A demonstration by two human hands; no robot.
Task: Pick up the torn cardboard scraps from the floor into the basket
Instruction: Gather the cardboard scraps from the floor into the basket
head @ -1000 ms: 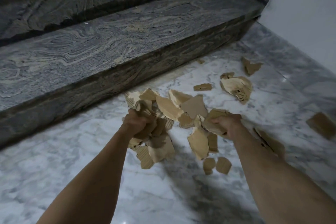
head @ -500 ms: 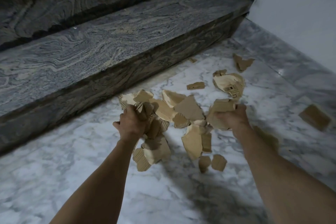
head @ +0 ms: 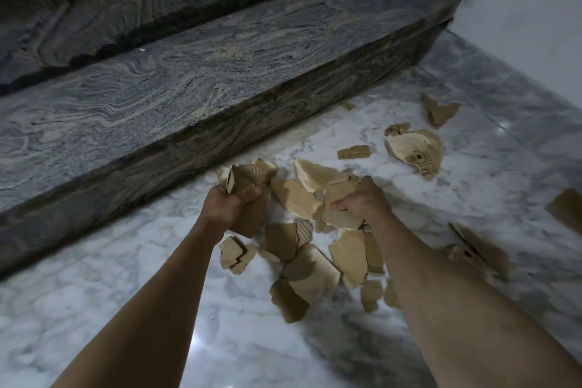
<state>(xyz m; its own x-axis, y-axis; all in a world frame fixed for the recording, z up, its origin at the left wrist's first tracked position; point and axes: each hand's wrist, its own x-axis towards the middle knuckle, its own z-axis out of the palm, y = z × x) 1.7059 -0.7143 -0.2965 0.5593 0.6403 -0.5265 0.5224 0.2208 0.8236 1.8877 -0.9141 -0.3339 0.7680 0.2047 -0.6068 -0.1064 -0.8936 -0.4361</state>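
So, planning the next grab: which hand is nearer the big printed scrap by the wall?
Right. The right hand grips scraps just below and left of the printed scrap; the left hand grips its own bunch farther left.

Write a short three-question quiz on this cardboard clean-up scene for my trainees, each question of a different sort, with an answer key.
1. True or false: the basket is visible in the head view.
2. What does the left hand hold?
A. a bunch of cardboard scraps
B. a broom
C. nothing
3. Fill in: the large scrap with black printed lines lies on the marble ____, in front of the dark stone step.

Key
1. False; no basket shows.
2. A; the right hand grips scraps too.
3. floor
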